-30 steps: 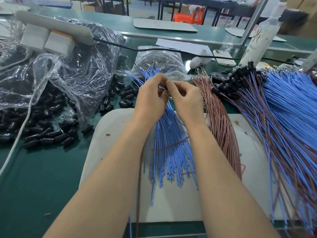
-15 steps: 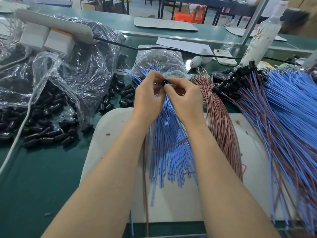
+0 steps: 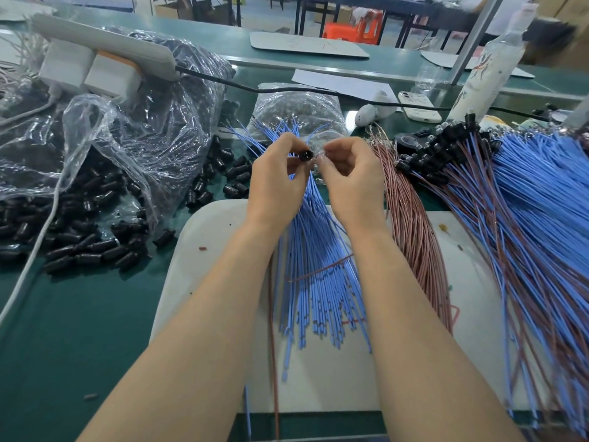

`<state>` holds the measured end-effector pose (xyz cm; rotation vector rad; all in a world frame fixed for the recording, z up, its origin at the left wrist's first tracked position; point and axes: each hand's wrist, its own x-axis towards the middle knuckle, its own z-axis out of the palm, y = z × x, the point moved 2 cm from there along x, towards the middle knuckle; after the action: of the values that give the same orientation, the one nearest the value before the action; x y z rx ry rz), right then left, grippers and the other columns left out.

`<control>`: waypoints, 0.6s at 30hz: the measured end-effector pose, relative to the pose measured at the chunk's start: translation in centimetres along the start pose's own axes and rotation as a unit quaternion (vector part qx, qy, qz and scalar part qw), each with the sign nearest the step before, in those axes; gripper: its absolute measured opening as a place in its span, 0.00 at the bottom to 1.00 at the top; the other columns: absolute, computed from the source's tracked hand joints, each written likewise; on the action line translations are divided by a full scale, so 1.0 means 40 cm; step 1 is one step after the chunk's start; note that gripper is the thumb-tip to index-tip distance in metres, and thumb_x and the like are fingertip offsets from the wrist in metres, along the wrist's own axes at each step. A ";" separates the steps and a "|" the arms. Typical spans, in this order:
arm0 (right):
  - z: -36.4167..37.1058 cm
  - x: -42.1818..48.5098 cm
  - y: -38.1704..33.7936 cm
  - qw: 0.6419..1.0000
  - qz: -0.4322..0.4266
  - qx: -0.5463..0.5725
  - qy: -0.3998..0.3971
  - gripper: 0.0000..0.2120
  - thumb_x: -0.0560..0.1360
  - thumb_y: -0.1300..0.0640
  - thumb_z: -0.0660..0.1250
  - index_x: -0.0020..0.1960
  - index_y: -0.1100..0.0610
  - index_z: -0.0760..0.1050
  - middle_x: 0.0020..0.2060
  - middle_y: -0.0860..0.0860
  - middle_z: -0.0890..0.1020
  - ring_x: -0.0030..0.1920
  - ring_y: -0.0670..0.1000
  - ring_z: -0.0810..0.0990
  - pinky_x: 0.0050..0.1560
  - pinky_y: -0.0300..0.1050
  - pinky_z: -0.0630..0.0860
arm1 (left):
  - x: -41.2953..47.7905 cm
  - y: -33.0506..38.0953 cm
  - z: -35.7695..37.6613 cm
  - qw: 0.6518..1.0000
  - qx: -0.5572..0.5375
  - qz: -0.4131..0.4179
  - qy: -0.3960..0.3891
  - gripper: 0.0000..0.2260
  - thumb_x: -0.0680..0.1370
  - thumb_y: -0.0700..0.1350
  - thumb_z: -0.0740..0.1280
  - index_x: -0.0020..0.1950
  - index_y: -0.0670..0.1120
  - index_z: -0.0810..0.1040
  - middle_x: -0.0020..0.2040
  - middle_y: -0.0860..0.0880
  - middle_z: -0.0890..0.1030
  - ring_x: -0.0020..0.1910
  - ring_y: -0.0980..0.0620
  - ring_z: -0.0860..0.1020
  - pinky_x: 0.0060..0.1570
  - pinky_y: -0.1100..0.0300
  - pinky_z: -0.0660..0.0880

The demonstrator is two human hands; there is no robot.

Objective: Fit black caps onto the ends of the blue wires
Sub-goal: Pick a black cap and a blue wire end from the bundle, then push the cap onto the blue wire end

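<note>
Caps (image 3: 79, 250) lie loose at left. Your left hand (image 3: 277, 183) pinches one black cap (image 3: 305, 153), held between both hands' fingertips a half-second ago. Your right hand (image 3: 353, 183), now slightly apart, pinches a blurred wire end (image 3: 317, 158) above the blue wires (image 3: 315, 266). The fit looks unfinished.

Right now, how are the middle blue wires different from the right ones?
The middle bunch is smaller, without caps; the right bunch is bigger, with black caps on its far ends. The right bunch has brown wires mixed in; the middle bunch hardly any. Both are blue.
</note>
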<state>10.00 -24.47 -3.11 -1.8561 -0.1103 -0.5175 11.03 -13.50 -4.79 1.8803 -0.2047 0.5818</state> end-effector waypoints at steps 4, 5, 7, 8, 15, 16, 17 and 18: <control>-0.006 0.003 -0.012 1.000 -0.007 0.014 -0.003 0.07 0.74 0.66 0.67 0.49 0.57 0.79 0.41 0.47 0.82 0.44 0.44 0.81 0.52 0.39 0.78 | 0.001 0.003 -0.003 1.000 0.008 -0.010 0.006 0.04 0.76 0.35 0.66 0.48 0.44 0.76 0.44 0.48 0.81 0.43 0.53 0.80 0.42 0.74 0.71; -0.008 0.004 -0.015 1.000 -0.010 0.018 0.001 0.07 0.75 0.66 0.67 0.48 0.57 0.80 0.41 0.47 0.82 0.44 0.44 0.81 0.51 0.38 0.78 | 0.000 0.003 -0.003 1.000 0.011 -0.011 0.006 0.04 0.76 0.36 0.65 0.48 0.43 0.76 0.45 0.47 0.81 0.43 0.52 0.80 0.42 0.72 0.72; -0.011 0.003 -0.020 1.000 -0.018 0.011 0.008 0.07 0.75 0.66 0.67 0.48 0.57 0.81 0.40 0.47 0.83 0.42 0.43 0.81 0.50 0.38 0.78 | -0.001 0.006 -0.002 1.000 0.020 -0.009 0.006 0.04 0.77 0.36 0.65 0.50 0.42 0.77 0.46 0.47 0.81 0.45 0.50 0.80 0.45 0.67 0.74; -0.011 0.002 -0.023 1.000 -0.024 0.002 0.008 0.07 0.75 0.65 0.67 0.48 0.58 0.81 0.40 0.47 0.83 0.42 0.43 0.81 0.50 0.38 0.78 | -0.002 0.006 -0.002 1.000 0.024 -0.007 0.007 0.04 0.77 0.36 0.65 0.50 0.42 0.77 0.46 0.47 0.81 0.45 0.50 0.79 0.46 0.65 0.75; -0.011 -0.005 -0.037 0.996 -0.067 -0.065 0.008 0.05 0.74 0.65 0.67 0.48 0.59 0.81 0.39 0.47 0.82 0.41 0.44 0.81 0.49 0.38 0.78 | -0.005 0.016 -0.003 0.999 0.046 0.023 0.002 0.06 0.75 0.34 0.64 0.50 0.41 0.78 0.46 0.46 0.80 0.45 0.50 0.79 0.48 0.64 0.75; -0.011 -0.006 -0.038 0.994 -0.073 -0.075 0.008 0.05 0.74 0.65 0.67 0.48 0.60 0.81 0.39 0.47 0.82 0.41 0.44 0.81 0.49 0.37 0.78 | -0.006 0.018 -0.003 0.998 0.050 0.030 0.000 0.07 0.75 0.34 0.64 0.50 0.41 0.78 0.46 0.46 0.80 0.45 0.50 0.79 0.48 0.65 0.75; -0.012 -0.007 -0.039 0.993 -0.079 -0.083 0.007 0.05 0.74 0.65 0.67 0.48 0.60 0.81 0.38 0.47 0.82 0.41 0.44 0.81 0.49 0.37 0.78 | -0.007 0.019 -0.002 0.998 0.054 0.035 -0.001 0.07 0.75 0.34 0.64 0.50 0.41 0.78 0.46 0.47 0.79 0.45 0.51 0.78 0.48 0.67 0.74; -0.012 -0.007 -0.040 0.992 -0.085 -0.090 0.008 0.05 0.74 0.65 0.68 0.47 0.60 0.82 0.38 0.47 0.82 0.41 0.44 0.81 0.49 0.37 0.78 | -0.007 0.019 -0.002 0.998 0.057 0.038 -0.001 0.07 0.75 0.34 0.65 0.50 0.41 0.79 0.46 0.48 0.79 0.44 0.52 0.78 0.47 0.69 0.73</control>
<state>9.07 -24.32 -1.70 -2.0297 -0.2190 -0.6784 10.46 -13.76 -4.26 1.9908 -0.2493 0.6550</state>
